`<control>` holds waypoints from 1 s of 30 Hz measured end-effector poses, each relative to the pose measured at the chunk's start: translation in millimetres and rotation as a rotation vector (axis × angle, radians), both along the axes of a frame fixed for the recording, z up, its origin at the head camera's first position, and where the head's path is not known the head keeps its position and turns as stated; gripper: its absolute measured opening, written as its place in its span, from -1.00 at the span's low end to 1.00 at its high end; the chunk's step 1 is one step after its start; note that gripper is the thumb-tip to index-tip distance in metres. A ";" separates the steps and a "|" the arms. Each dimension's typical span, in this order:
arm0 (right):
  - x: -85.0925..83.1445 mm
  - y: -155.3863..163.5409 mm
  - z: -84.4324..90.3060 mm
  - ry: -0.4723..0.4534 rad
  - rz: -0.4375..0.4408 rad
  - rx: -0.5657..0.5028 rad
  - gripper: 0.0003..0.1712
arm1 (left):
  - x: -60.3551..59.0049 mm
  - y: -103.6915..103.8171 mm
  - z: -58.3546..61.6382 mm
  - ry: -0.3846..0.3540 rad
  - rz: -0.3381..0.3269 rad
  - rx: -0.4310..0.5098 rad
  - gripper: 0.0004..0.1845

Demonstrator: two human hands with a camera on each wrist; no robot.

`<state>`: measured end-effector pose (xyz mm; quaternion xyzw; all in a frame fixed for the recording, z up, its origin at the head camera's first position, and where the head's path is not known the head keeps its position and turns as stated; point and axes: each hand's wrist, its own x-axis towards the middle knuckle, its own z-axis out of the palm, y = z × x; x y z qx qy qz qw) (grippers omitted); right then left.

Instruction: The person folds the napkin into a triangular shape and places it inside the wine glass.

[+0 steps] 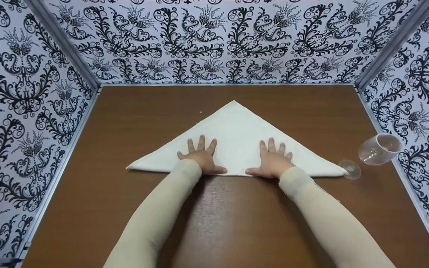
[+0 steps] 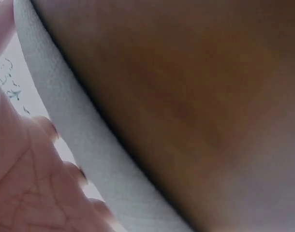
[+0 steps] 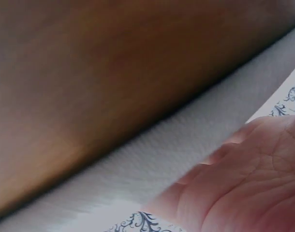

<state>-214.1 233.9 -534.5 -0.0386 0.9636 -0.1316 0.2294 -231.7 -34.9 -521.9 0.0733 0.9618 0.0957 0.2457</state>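
Observation:
A white cloth napkin [image 1: 237, 130], folded into a triangle, lies on the brown table with its point toward the back wall and its long folded edge toward me. My left hand [image 1: 201, 158] rests on the left half of it, fingers spread and straight, thumb along the near edge. On the right half lies my right hand [image 1: 274, 160], also spread, its thumb pointing inward. In the left wrist view the palm [image 2: 31, 179] faces the thick folded edge [image 2: 84, 125]. The right wrist view shows the other palm [image 3: 254, 179] over the cloth [image 3: 181, 140].
A clear stemmed glass [image 1: 372, 150] is at the right side of the table [image 1: 222, 219], its round foot beside the napkin's right corner. Patterned black-and-white panels [image 1: 199, 37] enclose the table at the back and both sides, with metal rails along the edges.

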 end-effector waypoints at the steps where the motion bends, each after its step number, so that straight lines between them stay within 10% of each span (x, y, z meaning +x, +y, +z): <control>1: -0.4 -1.0 1.4 0.006 -0.005 0.000 0.54 | -2.3 0.7 0.3 0.003 0.001 -0.005 0.29; 13: 11.1 -11.1 0.1 -0.009 -0.036 -0.014 0.52 | 17.8 28.5 1.1 -0.020 -0.017 -0.013 0.21; 30: 23.3 13.0 -4.7 -0.039 -0.130 -0.043 0.48 | 15.0 -6.2 -9.5 -0.025 0.063 0.002 0.25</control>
